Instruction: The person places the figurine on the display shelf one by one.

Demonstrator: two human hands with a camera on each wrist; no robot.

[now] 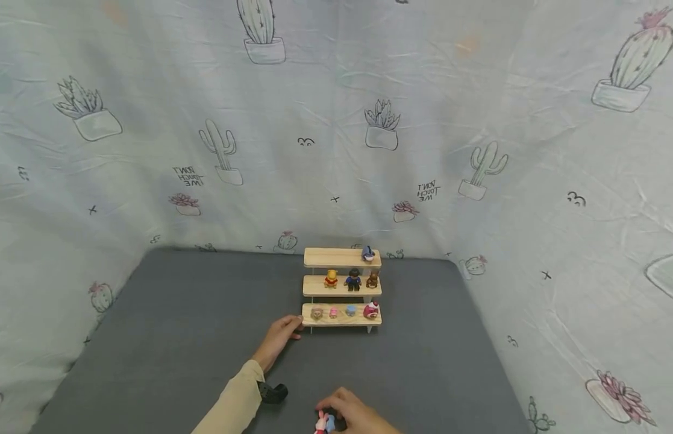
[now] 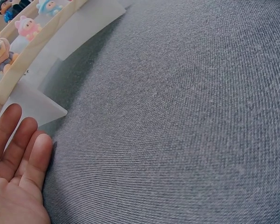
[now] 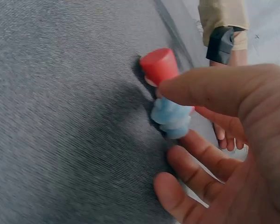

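A three-tier wooden display stand (image 1: 341,322) holds several small toy figures. My left hand (image 1: 284,330) is at the left end of its lowest tier, a fingertip touching the board edge. In the left wrist view the other fingers (image 2: 39,156) are extended beside the stand's white side support (image 2: 39,105). Low in the head view, my right hand (image 1: 351,412) pinches a toy figure (image 1: 321,423) with pink ears and a red body. Light blue (image 3: 171,116) shows against the red part (image 3: 159,65); whether these are one figure or two, I cannot tell. The thumb covers part of them.
A blue-grey figure (image 1: 367,254) stands at the right of the top tier. The middle tier carries a yellow bear in red (image 1: 331,279), a black-haired figure (image 1: 353,280) and a brown bear (image 1: 372,279). Cactus-printed cloth (image 1: 336,120) hangs behind the dark grey tabletop (image 1: 217,301).
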